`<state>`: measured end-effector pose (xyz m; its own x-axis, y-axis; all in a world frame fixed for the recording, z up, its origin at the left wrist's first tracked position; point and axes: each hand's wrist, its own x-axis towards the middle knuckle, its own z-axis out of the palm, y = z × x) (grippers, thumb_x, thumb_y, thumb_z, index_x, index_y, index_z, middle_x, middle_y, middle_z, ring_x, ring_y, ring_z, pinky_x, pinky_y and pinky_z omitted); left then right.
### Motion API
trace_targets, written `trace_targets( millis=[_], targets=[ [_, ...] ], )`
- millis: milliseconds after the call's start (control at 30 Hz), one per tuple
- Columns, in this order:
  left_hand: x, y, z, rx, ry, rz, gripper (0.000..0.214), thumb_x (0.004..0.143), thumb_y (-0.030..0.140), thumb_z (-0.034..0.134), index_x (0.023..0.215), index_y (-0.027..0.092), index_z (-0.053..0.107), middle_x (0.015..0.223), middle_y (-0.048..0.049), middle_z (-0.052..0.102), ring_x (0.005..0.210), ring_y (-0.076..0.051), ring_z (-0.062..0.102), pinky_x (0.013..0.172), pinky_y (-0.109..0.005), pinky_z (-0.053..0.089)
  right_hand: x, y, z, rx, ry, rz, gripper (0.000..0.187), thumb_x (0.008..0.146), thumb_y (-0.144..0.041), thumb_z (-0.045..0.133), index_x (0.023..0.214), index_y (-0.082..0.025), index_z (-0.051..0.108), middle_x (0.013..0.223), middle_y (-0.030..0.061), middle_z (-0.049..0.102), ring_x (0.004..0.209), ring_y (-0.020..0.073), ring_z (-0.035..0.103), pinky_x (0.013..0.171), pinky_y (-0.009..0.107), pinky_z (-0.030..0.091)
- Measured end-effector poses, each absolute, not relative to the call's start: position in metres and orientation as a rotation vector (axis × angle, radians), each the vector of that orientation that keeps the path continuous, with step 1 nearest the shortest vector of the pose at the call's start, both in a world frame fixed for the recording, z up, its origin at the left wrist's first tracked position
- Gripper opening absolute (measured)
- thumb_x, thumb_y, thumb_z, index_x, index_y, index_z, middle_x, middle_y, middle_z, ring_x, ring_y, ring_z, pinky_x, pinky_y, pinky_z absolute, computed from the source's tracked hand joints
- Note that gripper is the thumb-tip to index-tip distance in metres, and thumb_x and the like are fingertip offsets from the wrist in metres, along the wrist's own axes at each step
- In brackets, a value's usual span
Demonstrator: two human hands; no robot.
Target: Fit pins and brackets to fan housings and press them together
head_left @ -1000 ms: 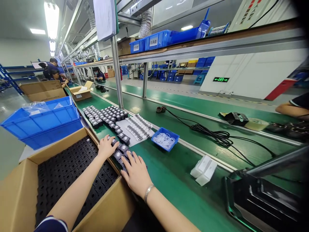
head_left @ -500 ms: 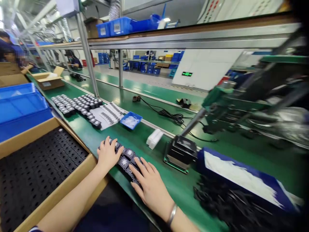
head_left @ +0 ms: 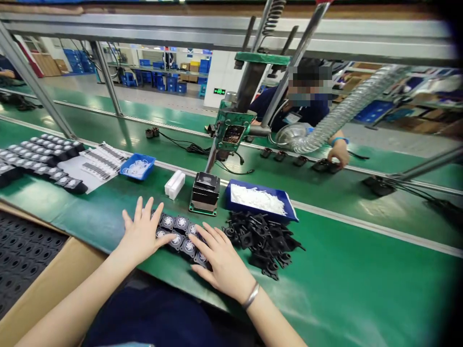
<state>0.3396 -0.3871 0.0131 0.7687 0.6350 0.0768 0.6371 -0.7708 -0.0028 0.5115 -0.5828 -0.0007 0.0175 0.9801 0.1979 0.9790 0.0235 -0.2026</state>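
Two rows of small black square fans [head_left: 182, 223] with white swirl faces lie together on the green bench between my hands. At their left end, my left hand [head_left: 141, 237] has its fingers spread wide, the thumb reaching over a fan in the near row. My right hand [head_left: 222, 260] rests at the right end with stretched fingers lying over the last fans, hiding part of them. Just right of it is a heap of black plastic parts [head_left: 264, 241]. Behind the fans stand a white block [head_left: 175, 184] and a black press base [head_left: 204, 193].
A blue bin of white pieces [head_left: 260, 200] sits behind the black heap. Leftward are a small blue tray [head_left: 137, 166], sheets of labels [head_left: 103, 161] and more fans [head_left: 39, 156]. A carton of black trays [head_left: 81, 260] borders the bench. Across, a co-worker's hand [head_left: 339, 153] touches dark parts.
The view has swung right, bringing the press, the black heap and a co-worker into clearer sight. The fans are now further right along the bench, and my left hand's fingers have spread wider.
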Motion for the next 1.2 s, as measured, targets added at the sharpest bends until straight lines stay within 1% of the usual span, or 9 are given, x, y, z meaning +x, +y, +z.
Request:
trace_targets(
  millis=[100,167,267,367,533,700,933,1100,1200],
  targets=[
    [0.347,-0.379,0.013,-3.14,-0.427,-0.145,0.105,0.072,0.077,0.064,0.153,0.019,0.032,0.162,-0.0191,0.026,0.151,-0.043,0.011,0.111,-0.077,0.012,0.505,-0.589,-0.006,-2.135,-1.849,-0.041,0.082,0.085,-0.054,0.065,0.153,-0.021,0.034,0.159,0.011,0.034,0.149,0.0344,0.025,0.118,0.059,0.03],
    [0.354,-0.376,0.01,-3.227,-0.152,-0.127,0.11,0.067,0.077,0.069,0.153,0.019,0.033,0.158,-0.0189,0.034,0.149,-0.041,0.021,0.114,-0.073,0.014,0.503,-0.593,-0.012,-2.18,-1.772,-0.053,0.084,0.084,-0.057,0.065,0.152,-0.019,0.035,0.157,0.0134,0.037,0.147,0.0354,0.027,0.116,0.06,0.031],
    [0.364,-0.373,0.004,-3.29,-0.044,-0.137,0.1,0.073,0.069,0.07,0.15,0.017,0.036,0.149,-0.0184,0.048,0.142,-0.036,0.039,0.118,-0.063,0.023,0.509,-0.591,-0.02,-2.153,-1.749,-0.059,0.078,0.086,-0.057,0.063,0.149,-0.017,0.039,0.153,0.0153,0.042,0.145,0.0342,0.032,0.115,0.059,0.033],
    [0.368,-0.371,0.0,-3.295,-0.03,-0.188,0.087,0.078,0.062,0.069,0.147,0.016,0.041,0.143,-0.0162,0.054,0.136,-0.032,0.047,0.119,-0.055,0.026,0.524,-0.582,-0.021,-2.051,-1.816,-0.027,0.075,0.088,-0.056,0.061,0.148,-0.016,0.04,0.15,0.0157,0.045,0.143,0.0324,0.035,0.116,0.057,0.031],
    [0.37,-0.373,-0.001,-3.262,-0.056,-0.191,0.085,0.081,0.063,0.066,0.146,0.015,0.04,0.144,-0.0158,0.054,0.136,-0.034,0.046,0.118,-0.056,0.026,0.546,-0.568,-0.013,-1.964,-1.915,0.099,0.079,0.084,-0.06,0.064,0.147,-0.018,0.042,0.15,0.0154,0.046,0.137,0.0301,0.041,0.116,0.053,0.032],
    [0.373,-0.372,-0.002,-3.288,-0.134,-0.203,0.089,0.078,0.068,0.065,0.147,0.017,0.04,0.15,-0.015,0.049,0.138,-0.036,0.043,0.116,-0.055,0.028,0.552,-0.561,-0.008,-1.97,-1.949,0.136,0.092,0.08,-0.066,0.065,0.151,-0.016,0.036,0.153,0.0177,0.042,0.14,0.0318,0.038,0.115,0.053,0.032],
    [0.382,-0.37,-0.002,-3.359,-0.147,-0.205,0.087,0.078,0.069,0.065,0.144,0.017,0.045,0.148,-0.0148,0.051,0.138,-0.037,0.043,0.117,-0.059,0.027,0.553,-0.556,-0.013,-1.966,-1.945,0.125,0.083,0.084,-0.063,0.062,0.15,-0.018,0.038,0.148,0.0151,0.049,0.134,0.0302,0.044,0.112,0.051,0.034],
    [0.35,-0.34,0.01,-3.319,-0.129,-0.288,0.108,0.07,0.076,0.067,0.152,0.015,0.032,0.155,-0.0185,0.04,0.147,-0.039,0.029,0.121,-0.063,0.014,0.552,-0.564,-0.01,-2.017,-1.928,0.016,0.092,0.082,-0.071,0.059,0.153,-0.019,0.032,0.151,0.0154,0.044,0.14,0.033,0.038,0.115,0.053,0.029],
    [0.316,-0.307,0.011,-3.286,-0.217,-0.269,0.117,0.066,0.075,0.071,0.155,0.018,0.024,0.157,-0.0181,0.036,0.149,-0.039,0.022,0.12,-0.063,0.017,0.549,-0.569,-0.01,-2.041,-1.907,-0.008,0.093,0.083,-0.071,0.058,0.154,-0.019,0.03,0.152,0.0145,0.043,0.141,0.0325,0.036,0.116,0.053,0.029]
  ],
)
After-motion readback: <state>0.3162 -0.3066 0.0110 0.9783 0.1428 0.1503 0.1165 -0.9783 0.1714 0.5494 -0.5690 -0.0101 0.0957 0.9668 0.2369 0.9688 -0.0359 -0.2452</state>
